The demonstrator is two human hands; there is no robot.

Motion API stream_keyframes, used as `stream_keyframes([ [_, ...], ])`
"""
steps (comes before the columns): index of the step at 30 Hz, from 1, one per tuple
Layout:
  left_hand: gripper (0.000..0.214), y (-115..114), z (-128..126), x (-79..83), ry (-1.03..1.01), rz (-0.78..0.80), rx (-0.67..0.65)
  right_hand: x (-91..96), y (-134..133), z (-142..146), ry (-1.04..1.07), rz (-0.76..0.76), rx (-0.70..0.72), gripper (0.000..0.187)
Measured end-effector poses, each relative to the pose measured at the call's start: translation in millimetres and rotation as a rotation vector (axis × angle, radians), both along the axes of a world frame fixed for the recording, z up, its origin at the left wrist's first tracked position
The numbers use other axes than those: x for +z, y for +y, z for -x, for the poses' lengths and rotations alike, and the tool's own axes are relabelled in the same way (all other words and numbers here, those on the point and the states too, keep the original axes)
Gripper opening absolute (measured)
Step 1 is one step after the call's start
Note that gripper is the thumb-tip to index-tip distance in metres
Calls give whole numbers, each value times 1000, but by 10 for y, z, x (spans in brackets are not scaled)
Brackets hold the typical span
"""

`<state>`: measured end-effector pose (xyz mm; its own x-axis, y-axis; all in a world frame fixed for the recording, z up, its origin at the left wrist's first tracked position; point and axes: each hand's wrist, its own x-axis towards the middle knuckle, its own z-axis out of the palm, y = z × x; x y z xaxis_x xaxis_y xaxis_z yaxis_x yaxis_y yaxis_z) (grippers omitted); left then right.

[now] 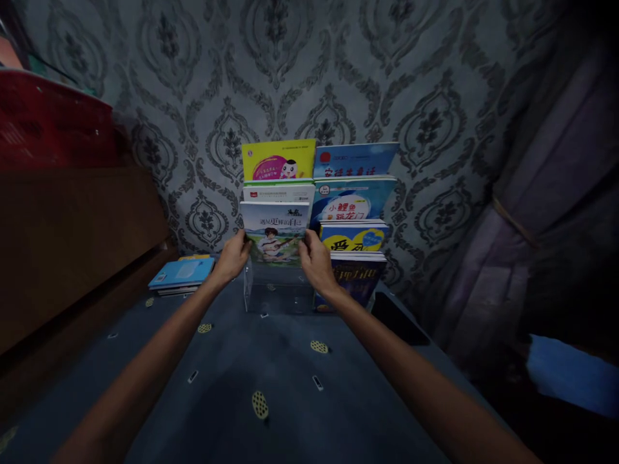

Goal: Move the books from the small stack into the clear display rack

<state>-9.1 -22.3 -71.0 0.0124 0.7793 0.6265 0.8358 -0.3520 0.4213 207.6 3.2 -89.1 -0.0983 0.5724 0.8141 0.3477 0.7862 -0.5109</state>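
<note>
Both hands grip a book (275,238) whose cover shows a figure playing a guitar. My left hand (233,256) closes on its left edge and my right hand (316,261) on its right edge. The book stands upright at a clear tiered rack (271,296), in front of a white-topped book (275,193) and a yellow book (278,158). Right of it, several books fill the other column: blue ones (355,158) at the back, a yellow-and-blue one (358,237), and a dark one (360,277) lowest, partly behind my right hand.
A small stack of books (182,274) lies to the left, near a brown wooden headboard or cabinet (72,245). Above that sits a red basket (53,122). A dark flat object (399,319) lies right of the rack. A tied purple curtain (493,258) hangs at the right, before patterned wallpaper (329,64).
</note>
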Motion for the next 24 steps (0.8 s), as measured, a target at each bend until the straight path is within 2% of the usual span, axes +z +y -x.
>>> stream_keyframes([
  [6,18,83,46,-170,-4,32,-16,-143,141,36,-45,32,-22,24],
  [10,14,118,61,-231,34,12,17,-228,232,65,-62,62,-80,26],
  [17,4,164,58,-294,111,-18,99,-408,287,94,-147,138,-167,26],
  [24,4,176,79,-285,126,-18,146,-494,189,133,-267,151,-341,27],
])
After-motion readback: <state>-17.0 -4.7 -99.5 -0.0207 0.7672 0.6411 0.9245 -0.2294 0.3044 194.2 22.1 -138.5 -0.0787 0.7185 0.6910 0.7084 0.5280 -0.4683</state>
